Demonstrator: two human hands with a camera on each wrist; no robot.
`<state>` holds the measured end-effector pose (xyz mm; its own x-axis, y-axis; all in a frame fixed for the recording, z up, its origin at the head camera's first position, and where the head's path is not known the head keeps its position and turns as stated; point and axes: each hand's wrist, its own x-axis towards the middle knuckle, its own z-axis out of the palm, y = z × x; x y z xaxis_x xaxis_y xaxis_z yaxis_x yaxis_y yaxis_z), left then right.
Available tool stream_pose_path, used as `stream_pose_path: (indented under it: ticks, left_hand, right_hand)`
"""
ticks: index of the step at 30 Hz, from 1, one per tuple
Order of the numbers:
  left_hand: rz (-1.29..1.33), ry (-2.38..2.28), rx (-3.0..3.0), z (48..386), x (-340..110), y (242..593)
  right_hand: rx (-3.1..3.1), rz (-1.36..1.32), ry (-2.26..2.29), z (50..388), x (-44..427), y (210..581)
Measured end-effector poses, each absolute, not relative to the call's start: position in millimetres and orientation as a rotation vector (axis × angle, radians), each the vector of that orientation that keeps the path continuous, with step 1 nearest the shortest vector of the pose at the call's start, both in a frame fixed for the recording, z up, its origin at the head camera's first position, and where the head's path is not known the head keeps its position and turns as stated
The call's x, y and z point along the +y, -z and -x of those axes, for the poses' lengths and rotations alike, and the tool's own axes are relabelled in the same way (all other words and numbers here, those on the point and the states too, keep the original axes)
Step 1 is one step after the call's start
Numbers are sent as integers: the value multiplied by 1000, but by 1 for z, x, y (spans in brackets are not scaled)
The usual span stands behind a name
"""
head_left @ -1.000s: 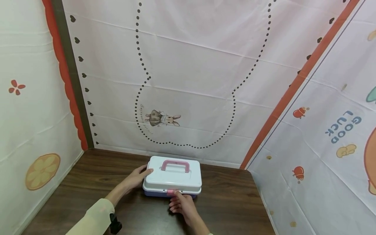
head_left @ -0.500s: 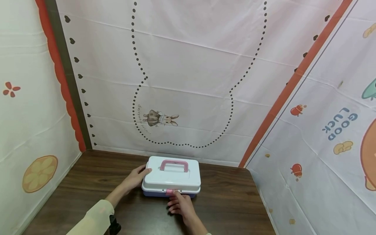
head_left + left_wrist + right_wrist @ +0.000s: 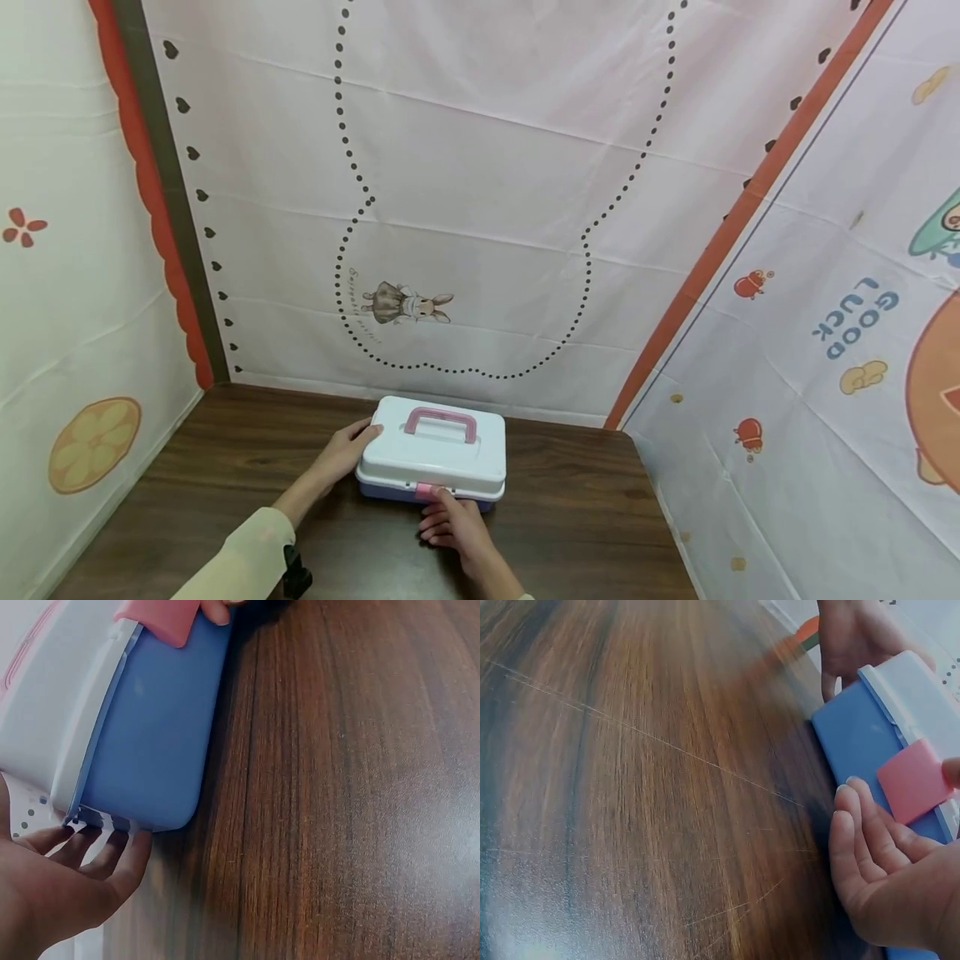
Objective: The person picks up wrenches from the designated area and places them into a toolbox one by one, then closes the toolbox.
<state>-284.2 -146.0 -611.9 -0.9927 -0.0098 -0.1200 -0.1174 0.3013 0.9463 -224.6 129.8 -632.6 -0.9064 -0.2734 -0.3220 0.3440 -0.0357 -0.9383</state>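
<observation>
A closed plastic box (image 3: 397, 465) with a white lid, a blue lower part and a pink carry handle (image 3: 442, 414) rests on the table. A pink latch (image 3: 913, 781) sits on its front. My left hand (image 3: 341, 452) lies at the box's left end, thumb on the lid's edge; in the left wrist view its fingertips touch the end wall. My right hand (image 3: 467, 532) is at the front, with the thumb on the latch. Its other fingers are loosely bent in front of the blue part. The box's contents are hidden.
The dark wood-grain table (image 3: 585, 517) meets a printed white cloth (image 3: 480, 167) behind the box. More printed cloth hangs along the left and right sides. A black device (image 3: 296, 573) is on my left wrist below the pale sleeve (image 3: 243, 554).
The head view has turned slightly to the right, so everything appears a little further left. Both hands keep nearly the same places on the box, and the lid stays closed.
</observation>
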Motion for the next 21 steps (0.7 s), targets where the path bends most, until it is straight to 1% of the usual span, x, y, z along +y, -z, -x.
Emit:
stream_pose_path:
  ticks: [13, 21]
  left_hand:
    - [158, -1767, 2434, 272, -144, 608]
    - [178, -1739, 2436, 269, -148, 607]
  right_hand:
    - [1756, -45, 1968, 224, 142, 632]
    - [1827, -23, 1929, 214, 134, 628]
